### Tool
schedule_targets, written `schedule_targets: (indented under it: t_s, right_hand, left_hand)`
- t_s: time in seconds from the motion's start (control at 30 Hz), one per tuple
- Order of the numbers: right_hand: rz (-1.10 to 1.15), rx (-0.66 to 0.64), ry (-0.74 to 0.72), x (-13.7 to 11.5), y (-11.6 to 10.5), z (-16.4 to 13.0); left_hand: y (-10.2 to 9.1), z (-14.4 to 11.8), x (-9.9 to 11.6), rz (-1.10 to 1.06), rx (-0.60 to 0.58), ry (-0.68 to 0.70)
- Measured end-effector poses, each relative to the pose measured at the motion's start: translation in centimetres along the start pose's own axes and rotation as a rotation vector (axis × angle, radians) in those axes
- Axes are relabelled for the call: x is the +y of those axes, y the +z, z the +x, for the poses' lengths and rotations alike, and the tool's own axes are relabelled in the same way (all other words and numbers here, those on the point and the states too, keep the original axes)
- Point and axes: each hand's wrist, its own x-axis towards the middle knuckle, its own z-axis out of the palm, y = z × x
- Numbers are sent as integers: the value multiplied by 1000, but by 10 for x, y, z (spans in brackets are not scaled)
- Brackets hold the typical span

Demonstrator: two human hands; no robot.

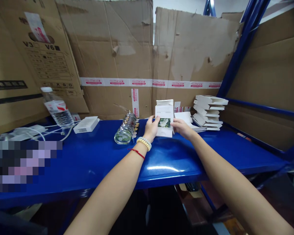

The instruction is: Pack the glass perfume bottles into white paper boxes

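Observation:
A small white carton with a flower picture on its front stands upright on the blue shelf, its top flap raised. My left hand grips its left side and my right hand grips its right side. Just left of my left hand lies a row of clear glass bottles with gold caps, on their sides. A stack of flat white cartons sits right of the held carton, with one more flat carton behind my right hand.
A plastic water bottle leans at the left, beside a flat white box and white cables. Cardboard sheets wall the back and sides. A blue steel upright rises at the right.

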Motion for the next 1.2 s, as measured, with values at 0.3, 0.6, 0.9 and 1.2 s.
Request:
schedule_targets:
  t_s: [0.3,0.6,0.9,1.2]
  right_hand:
    - [54,121,45,-23,-14,-16]
    - [172,-214,361,-8,-26,-14]
    - [387,377,63,-11,-15,-1]
    - [357,278,81,-16,-4,-4]
  left_hand:
    - [-14,-16,35,21,-385,-344]
    - [-19,-8,37,27,-378,-406]
    - [-11,-12,22,221,-48,168]
    - [-6,-13,9,570,-199,442]
